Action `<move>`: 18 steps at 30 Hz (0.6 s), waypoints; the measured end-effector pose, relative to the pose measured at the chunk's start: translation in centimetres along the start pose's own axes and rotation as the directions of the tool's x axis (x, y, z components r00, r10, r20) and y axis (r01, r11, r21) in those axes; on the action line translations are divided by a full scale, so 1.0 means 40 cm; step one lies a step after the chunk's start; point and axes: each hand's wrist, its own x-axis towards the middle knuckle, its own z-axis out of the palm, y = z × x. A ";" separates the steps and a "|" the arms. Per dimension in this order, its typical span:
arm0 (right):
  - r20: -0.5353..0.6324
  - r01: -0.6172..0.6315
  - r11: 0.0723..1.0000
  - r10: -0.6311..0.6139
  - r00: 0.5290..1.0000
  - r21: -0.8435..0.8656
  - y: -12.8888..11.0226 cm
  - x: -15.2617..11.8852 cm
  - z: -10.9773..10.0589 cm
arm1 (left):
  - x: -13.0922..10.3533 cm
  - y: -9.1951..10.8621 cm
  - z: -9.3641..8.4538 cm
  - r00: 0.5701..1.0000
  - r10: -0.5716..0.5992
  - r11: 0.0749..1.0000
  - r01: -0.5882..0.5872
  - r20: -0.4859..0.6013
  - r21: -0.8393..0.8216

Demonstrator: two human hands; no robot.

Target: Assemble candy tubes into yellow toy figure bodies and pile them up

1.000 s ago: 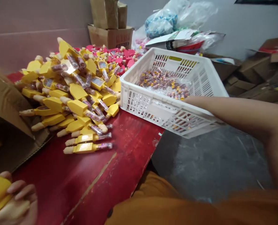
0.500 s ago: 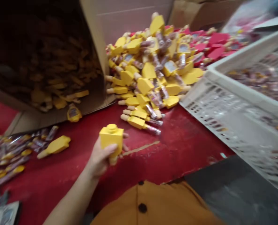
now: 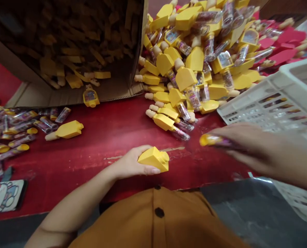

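Observation:
My left hand point(image 3: 132, 163) is closed around a yellow plastic toy body point(image 3: 155, 159), its short round neck pointing right. Over the table's right side, my right hand point(image 3: 248, 146), smeared by motion, grips a clear candy tube point(image 3: 215, 140) with a yellow end pointing left towards the toy body. A gap separates the two pieces. Just beyond my hands, finished-looking yellow toys point(image 3: 163, 122) with beige knobbed ends and clear tubes lie at the front of a large heap point(image 3: 185, 79).
An open cardboard box point(image 3: 140, 44) of yellow pieces lies on its side at the left. Loose tubes point(image 3: 19, 127), a yellow piece point(image 3: 68, 130) and a cartoon-cat phone point(image 3: 6, 196) lie left on the red table point(image 3: 99, 120). A white slatted crate point(image 3: 267, 100) stands right; pink toys point(image 3: 285, 43) lie behind.
My right hand has come into view from the right with a tube. My left hand has shifted right and tipped the toy body so its neck points right instead of up. The view has shifted.

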 end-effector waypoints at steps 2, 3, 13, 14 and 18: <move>0.096 0.130 0.988 -0.137 0.986 0.078 -0.039 0.050 0.050 | -0.002 -0.001 0.003 1.000 0.005 0.999 -0.005 -0.001 0.050; 0.124 0.170 0.979 -0.183 0.975 0.109 -0.057 0.073 0.073 | -0.002 -0.002 0.004 1.000 0.007 0.997 -0.008 0.002 0.074; 0.044 0.222 0.962 -0.232 0.972 0.161 -0.115 0.100 0.145 | -0.002 -0.029 0.018 0.980 0.183 0.847 -0.118 -0.077 0.519; 0.049 0.202 0.961 -0.214 0.976 0.190 -0.117 0.098 0.149 | -0.003 -0.032 0.019 0.970 0.225 0.800 -0.129 -0.095 0.586; 0.131 0.102 0.947 -0.148 0.980 0.304 -0.120 0.103 0.162 | -0.004 -0.045 0.019 0.945 0.310 0.648 -0.128 -0.106 0.751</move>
